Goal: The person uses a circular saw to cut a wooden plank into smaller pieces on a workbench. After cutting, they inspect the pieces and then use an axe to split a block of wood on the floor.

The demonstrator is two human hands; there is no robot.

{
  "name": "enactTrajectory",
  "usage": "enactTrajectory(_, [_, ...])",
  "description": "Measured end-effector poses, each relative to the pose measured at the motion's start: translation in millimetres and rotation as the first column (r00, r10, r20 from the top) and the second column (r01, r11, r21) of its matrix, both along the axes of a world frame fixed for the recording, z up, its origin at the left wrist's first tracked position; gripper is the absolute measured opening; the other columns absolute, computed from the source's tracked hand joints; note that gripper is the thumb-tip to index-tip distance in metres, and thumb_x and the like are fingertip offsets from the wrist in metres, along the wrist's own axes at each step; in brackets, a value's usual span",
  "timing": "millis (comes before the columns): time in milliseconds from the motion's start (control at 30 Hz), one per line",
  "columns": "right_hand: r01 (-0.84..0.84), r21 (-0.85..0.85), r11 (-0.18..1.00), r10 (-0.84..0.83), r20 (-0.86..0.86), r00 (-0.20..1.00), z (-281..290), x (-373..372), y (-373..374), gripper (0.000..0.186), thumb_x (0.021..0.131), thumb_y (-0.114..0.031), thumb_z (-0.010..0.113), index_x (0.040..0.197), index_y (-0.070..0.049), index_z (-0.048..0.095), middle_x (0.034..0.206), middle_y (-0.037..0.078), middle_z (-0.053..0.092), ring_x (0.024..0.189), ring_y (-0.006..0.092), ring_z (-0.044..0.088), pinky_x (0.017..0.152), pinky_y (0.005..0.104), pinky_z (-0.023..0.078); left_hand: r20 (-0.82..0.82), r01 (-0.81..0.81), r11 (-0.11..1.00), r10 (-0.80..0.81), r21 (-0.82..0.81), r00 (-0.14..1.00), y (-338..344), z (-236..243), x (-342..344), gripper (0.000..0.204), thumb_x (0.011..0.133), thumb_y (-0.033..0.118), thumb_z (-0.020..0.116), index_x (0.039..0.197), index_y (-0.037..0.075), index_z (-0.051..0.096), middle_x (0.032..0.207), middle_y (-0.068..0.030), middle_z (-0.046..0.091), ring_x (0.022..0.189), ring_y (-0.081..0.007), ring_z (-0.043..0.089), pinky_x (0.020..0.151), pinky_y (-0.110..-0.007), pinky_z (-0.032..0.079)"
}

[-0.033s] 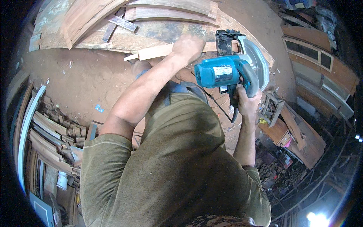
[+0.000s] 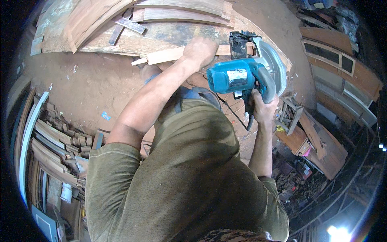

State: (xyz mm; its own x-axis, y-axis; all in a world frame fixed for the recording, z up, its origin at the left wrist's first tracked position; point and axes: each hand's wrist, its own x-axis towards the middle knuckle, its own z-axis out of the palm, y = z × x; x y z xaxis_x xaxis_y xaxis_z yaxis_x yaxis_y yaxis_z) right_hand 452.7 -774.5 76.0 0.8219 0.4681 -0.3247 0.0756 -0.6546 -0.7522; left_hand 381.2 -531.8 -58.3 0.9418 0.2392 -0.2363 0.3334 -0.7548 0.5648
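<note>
My right hand (image 2: 264, 107) is closed around the rear handle of a teal circular saw (image 2: 231, 76). The saw's black base plate (image 2: 238, 45) sits across the right part of a pale wooden strip (image 2: 165, 55), and its grey blade guard (image 2: 274, 68) is on the right side. My left hand (image 2: 201, 51) is closed over the strip just left of the saw, pressing it at the near edge of the workbench (image 2: 169, 34). The left end of the strip, with a narrow tongue, sticks out past that edge. The saw's blade is hidden behind its housing and guard.
Wide boards (image 2: 185, 14) and short offcuts (image 2: 131, 24) lie on the bench. The saw's black cord (image 2: 234, 113) hangs near my legs. Stacked wood scraps (image 2: 60, 149) fill the left side. Wooden panels and frames (image 2: 330, 56) stand on the right, with a small wooden stool (image 2: 290, 115) nearer.
</note>
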Motion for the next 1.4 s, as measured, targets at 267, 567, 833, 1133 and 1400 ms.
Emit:
enactTrajectory(267, [-0.011,0.003,1.000,0.011,0.026,1.000,2.0,-1.4,5.7,0.041,0.087,-0.007,0.068,0.126,0.002,0.064,0.112,0.009,0.068,0.104,0.0186,0.064,0.094,0.0355,0.050,0.023,-0.007,1.000,0.008,-0.028,1.000,-2.9,4.5,-6.4,0.020,0.093,0.018,0.061,0.107,0.005,0.067,0.096,-0.0194,0.074,0.093,-0.0347,0.074,0.080,-0.046,0.059])
enactTrajectory(567, [0.008,0.035,0.999,-0.008,-0.005,1.000,-7.8,2.7,0.5,0.041,0.087,-0.006,0.068,0.128,0.000,0.063,0.109,0.007,0.067,0.099,0.0167,0.063,0.091,0.0344,0.051,0.050,0.010,1.000,-0.010,-0.014,0.999,1.4,0.1,-5.1,0.027,0.089,0.028,0.070,0.103,0.005,0.069,0.092,-0.0184,0.074,0.091,-0.0357,0.073,0.079,-0.047,0.058])
enactTrajectory(833, [0.035,0.023,0.999,-0.034,-0.039,0.999,1.4,-9.5,9.5,0.048,0.085,0.000,0.065,0.133,-0.002,0.063,0.110,0.008,0.067,0.100,0.0174,0.064,0.092,0.0350,0.052,0.002,-0.044,0.999,0.044,-0.014,0.999,0.7,0.1,-19.8,0.034,0.090,0.035,0.069,0.107,0.005,0.066,0.085,-0.0214,0.072,0.085,-0.0402,0.072,0.073,-0.052,0.057])
enactTrajectory(1133, [-0.043,0.023,0.999,0.042,0.059,0.997,-5.9,-2.5,3.9,0.048,0.085,0.000,0.066,0.133,-0.001,0.063,0.115,0.009,0.068,0.104,0.0181,0.065,0.093,0.0334,0.051,-0.030,0.021,0.998,-0.019,0.057,0.999,-1.1,-0.2,-18.3,0.021,0.094,0.019,0.062,0.109,0.005,0.065,0.087,-0.0195,0.073,0.085,-0.0356,0.074,0.071,-0.046,0.059])
enactTrajectory(1400, [-0.007,0.126,0.992,0.007,0.004,1.000,-3.6,-4.8,11.5,0.044,0.087,-0.002,0.067,0.131,0.001,0.063,0.116,0.011,0.068,0.109,0.0176,0.063,0.096,0.0330,0.049,0.075,-0.036,0.998,0.032,0.046,0.997,-0.8,-10.7,-50.9,0.033,0.086,0.017,0.062,0.118,0.006,0.058,0.088,-0.0222,0.072,0.084,-0.0408,0.072,0.072,-0.050,0.058])
